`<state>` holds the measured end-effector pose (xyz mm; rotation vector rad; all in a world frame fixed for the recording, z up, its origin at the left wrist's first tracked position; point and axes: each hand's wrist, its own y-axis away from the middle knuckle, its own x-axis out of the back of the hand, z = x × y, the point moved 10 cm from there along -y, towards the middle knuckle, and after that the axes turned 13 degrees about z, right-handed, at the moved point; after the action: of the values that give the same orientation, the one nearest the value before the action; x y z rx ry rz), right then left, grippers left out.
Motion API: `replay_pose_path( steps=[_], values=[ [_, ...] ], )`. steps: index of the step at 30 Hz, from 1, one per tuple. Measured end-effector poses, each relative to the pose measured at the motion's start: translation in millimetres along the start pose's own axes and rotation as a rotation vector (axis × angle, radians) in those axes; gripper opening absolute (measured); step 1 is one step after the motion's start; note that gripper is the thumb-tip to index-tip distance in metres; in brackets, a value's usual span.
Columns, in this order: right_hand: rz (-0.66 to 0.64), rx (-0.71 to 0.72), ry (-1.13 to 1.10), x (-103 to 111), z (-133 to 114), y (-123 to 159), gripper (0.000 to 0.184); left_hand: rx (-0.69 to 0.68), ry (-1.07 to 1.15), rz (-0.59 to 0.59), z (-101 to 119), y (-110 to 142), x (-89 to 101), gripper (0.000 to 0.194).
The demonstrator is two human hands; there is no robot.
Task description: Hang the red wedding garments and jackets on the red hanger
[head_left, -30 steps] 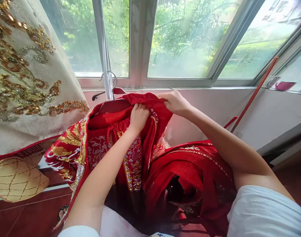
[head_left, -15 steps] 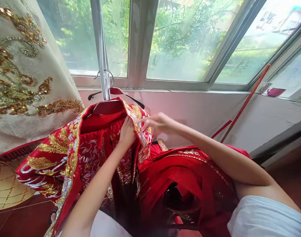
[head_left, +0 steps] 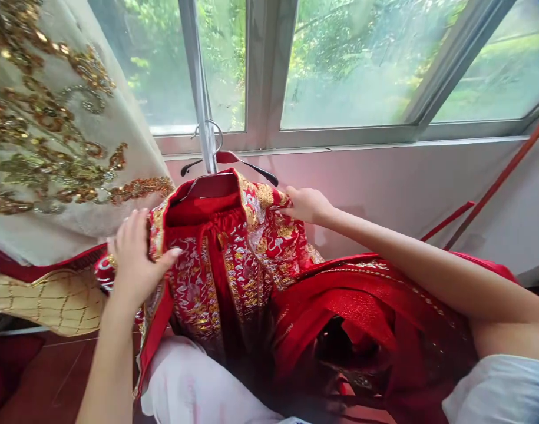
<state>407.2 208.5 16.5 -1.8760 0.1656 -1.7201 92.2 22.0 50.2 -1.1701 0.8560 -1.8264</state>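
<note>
A red jacket (head_left: 278,229) with gold and silver embroidery hangs upright on a hanger in front of the window. Inside its open front shows a red embroidered skirt (head_left: 194,259) with a gathered top. My left hand (head_left: 134,259) lies over the jacket's left shoulder, fingers forward and thumb stretched out toward the collar. At the opposite shoulder my right hand (head_left: 308,205) pinches the embroidered cloth with bent fingers. The dark hanger (head_left: 258,171) sticks out behind the collar.
A metal pole (head_left: 202,112) rises from behind the collar. Shiny red cloth (head_left: 357,300) lies heaped at the right. A cream sequinned fabric (head_left: 48,129) hangs at the left, above a gold quilted piece (head_left: 52,300). A red stick (head_left: 499,182) leans against the wall at the right.
My left hand has left the inside of the right front panel and moved to the left shoulder. My right hand has come onto the right shoulder, and the jacket's front panel lies flatter.
</note>
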Motion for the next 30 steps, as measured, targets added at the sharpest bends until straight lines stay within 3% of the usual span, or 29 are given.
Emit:
replay_pose_path(
  steps=[2,4,7,9,12,14,16,18,21,25,30],
  values=[
    [0.015,-0.018,0.145,6,-10,6,0.048,0.073,-0.12,-0.049,1,4,-20.6,0.09],
    [0.02,0.001,0.211,11,-16,7,0.045,0.126,-0.238,0.019,3,12,-30.4,0.096],
    [-0.003,0.098,0.175,14,-14,-4,0.042,0.071,-0.285,0.116,-2,16,-33.0,0.096],
    [-0.008,0.219,-0.001,15,-14,-15,0.043,-0.028,-0.208,0.074,-16,8,-31.4,0.082],
    [0.02,0.318,-0.472,16,-11,-28,0.057,-0.121,0.066,-0.1,-43,-12,-23.2,0.054],
    [-0.017,0.278,-0.766,4,-8,-31,0.071,-0.084,0.223,-0.224,-57,-25,-20.3,0.054],
    [-0.085,0.211,-0.932,-15,-9,-27,0.07,0.012,0.278,-0.338,-67,-31,-28.6,0.064],
    [-0.099,0.117,-0.976,-30,-9,-21,0.061,0.108,0.291,-0.425,-72,-31,-44.0,0.07],
    [-0.059,-0.06,-1.011,-41,1,-10,0.055,0.165,0.31,-0.481,-72,-28,-61.4,0.061],
    [0.01,-0.261,-1.126,-56,7,6,0.052,0.107,0.139,-0.411,-60,-37,-54.9,0.051],
    [0.245,-0.406,-1.059,-71,-7,28,0.046,0.094,-0.233,0.007,-20,-51,-24.5,0.051]
  ],
)
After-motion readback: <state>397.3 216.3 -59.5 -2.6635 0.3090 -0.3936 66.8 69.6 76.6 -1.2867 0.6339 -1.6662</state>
